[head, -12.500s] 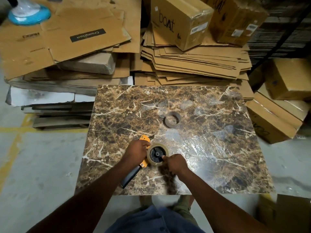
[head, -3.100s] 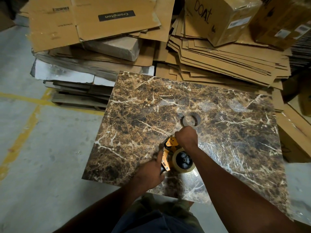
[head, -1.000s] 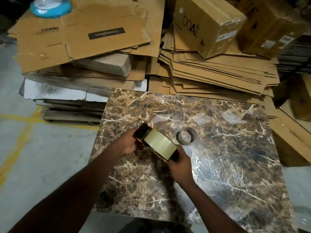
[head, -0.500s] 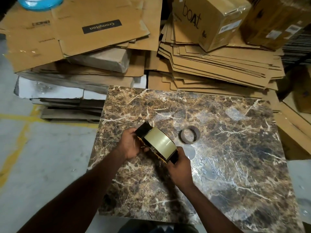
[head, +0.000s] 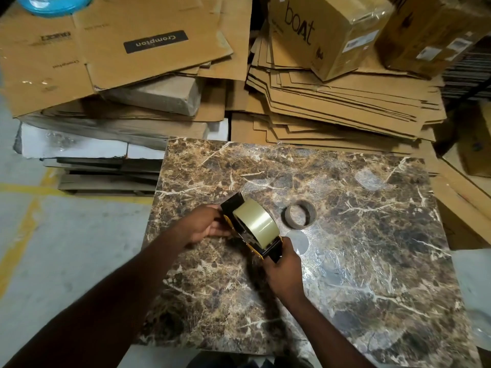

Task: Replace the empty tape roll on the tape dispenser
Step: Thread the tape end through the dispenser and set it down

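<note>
We grip the yellow-and-black tape dispenser [head: 252, 235] at both ends: left hand [head: 204, 225] closed on its far end, right hand [head: 283, 269] on its near end. Its long axis runs between them, with the clear tape roll [head: 256, 223] mounted midway. The empty cardboard core [head: 299, 214] lies just beyond our right hand on the marble worktop [head: 372, 261].

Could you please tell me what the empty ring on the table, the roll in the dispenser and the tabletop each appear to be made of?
Empty ring: probably cardboard, matte grey-brown, with a thick dull wall.
Tape roll in the tape dispenser: likely clear plastic film, glossy and pale tan.
Table: marble-patterned, brown with white veins, shiny; real stone or laminate cannot be told.
</note>
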A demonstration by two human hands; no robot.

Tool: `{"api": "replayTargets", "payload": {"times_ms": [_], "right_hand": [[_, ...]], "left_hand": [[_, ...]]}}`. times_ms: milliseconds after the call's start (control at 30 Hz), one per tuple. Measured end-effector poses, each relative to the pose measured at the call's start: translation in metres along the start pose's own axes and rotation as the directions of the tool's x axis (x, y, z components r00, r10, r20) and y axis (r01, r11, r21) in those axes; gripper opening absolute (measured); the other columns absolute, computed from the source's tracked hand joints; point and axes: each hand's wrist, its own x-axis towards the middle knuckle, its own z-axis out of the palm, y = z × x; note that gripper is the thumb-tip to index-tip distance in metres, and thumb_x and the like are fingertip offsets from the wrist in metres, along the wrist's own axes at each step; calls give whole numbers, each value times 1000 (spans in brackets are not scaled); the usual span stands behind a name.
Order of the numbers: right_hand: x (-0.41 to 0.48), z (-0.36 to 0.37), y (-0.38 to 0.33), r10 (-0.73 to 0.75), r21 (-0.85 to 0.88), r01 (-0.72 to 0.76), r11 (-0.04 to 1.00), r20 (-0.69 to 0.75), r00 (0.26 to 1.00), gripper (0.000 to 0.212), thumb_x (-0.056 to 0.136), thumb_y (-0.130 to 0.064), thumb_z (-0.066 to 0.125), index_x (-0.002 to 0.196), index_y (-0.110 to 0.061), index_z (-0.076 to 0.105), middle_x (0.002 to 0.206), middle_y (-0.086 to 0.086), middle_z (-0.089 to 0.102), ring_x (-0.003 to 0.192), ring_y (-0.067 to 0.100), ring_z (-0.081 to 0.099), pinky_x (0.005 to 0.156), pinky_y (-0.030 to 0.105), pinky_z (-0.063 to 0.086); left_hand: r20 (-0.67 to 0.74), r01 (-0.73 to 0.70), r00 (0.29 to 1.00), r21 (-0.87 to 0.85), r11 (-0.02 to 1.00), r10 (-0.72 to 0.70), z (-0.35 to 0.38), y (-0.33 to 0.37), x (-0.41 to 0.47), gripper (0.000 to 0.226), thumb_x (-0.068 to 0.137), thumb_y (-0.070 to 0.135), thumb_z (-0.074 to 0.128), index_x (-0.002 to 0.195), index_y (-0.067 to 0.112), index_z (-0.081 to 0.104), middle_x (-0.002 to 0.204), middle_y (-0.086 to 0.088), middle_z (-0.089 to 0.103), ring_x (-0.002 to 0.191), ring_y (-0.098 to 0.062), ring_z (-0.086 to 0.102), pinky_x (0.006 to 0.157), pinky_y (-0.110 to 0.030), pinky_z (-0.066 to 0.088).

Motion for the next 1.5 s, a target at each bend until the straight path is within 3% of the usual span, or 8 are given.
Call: {"api": "replayTargets", "payload": {"times_ms": [200, 367, 500, 667, 800, 967, 1267, 1500], "right_hand": [[-2, 9, 10, 32, -82, -27, 996, 62, 998, 29, 82, -10, 72, 103, -19, 54, 83, -11, 67, 70, -8, 61, 55, 7, 41], [-8, 15, 21, 59, -140, -49, 989, 69, 996, 29, 84, -11, 71, 104, -19, 51, 86, -12, 66, 69, -1, 58, 55, 9, 39], [-7, 17, 25, 65, -197, -48, 979, 79, 995, 31, 84, -12, 73, 101, -20, 49, 85, -11, 66, 72, 8, 62, 52, 7, 39], [-2, 18, 24, 118, -186, -98, 978, 99, 988, 29, 83, -21, 77, 98, -21, 52, 78, -16, 63, 65, 0, 59, 49, 11, 35], [5, 17, 23, 212, -163, -185, 969, 169, 963, 23, 80, -32, 81, 95, -21, 68, 79, -10, 69, 66, -1, 61, 51, 12, 40], [15, 15, 26, 256, -304, -165, 938, 292, 922, 14, 84, -35, 72, 86, -21, 70, 73, -5, 68, 66, 13, 64, 54, 21, 43], [13, 13, 26, 218, -368, -90, 926, 325, 920, 18, 88, -37, 65, 89, -19, 69, 79, 2, 68, 72, 24, 65, 61, 29, 41], [-2, 1, 28, 252, -380, -122, 917, 313, 916, 26, 86, -39, 67, 94, -14, 72, 79, 1, 70, 69, 17, 65, 61, 29, 48]], "left_hand": [[-203, -93, 952, 522, 848, 229, 0, 3, 9, 23, 98, -2, 62, 112, 11, 76, 68, -10, 75, 45, -16, 65, 42, -26, 52], [-122, -154, 879, 843, 516, 460, -2, -11, 18, 17, 86, 8, 75, 87, 24, 80, 72, 5, 74, 60, -13, 67, 53, -24, 53], [-105, -213, 840, 839, 501, 532, -11, -25, 24, 25, 82, 0, 63, 86, 25, 66, 76, 4, 69, 69, -18, 65, 64, -38, 56], [-329, -217, 792, 636, 741, 514, -10, -28, 20, 14, 87, 7, 74, 83, 16, 64, 76, -2, 69, 65, -21, 65, 55, -27, 48], [-134, -292, 749, 813, 504, 649, -4, -36, 10, 25, 82, -4, 64, 84, 21, 66, 90, 1, 67, 82, -21, 64, 62, -28, 48], [109, -213, 697, 975, 60, 709, -5, -55, 0, 47, 93, 15, 63, 139, 14, 59, 143, -5, 61, 130, -26, 51, 109, -46, 44], [230, -118, 802, 966, -231, 552, -24, -88, -3, 61, 91, 15, 52, 151, 19, 48, 173, 0, 20, 160, -30, 15, 126, -60, 13], [167, -68, 843, 976, -207, 511, -15, -91, -12, 74, 91, 19, 49, 162, 20, 29, 175, 0, 13, 161, -31, 8, 126, -63, 9]]}}
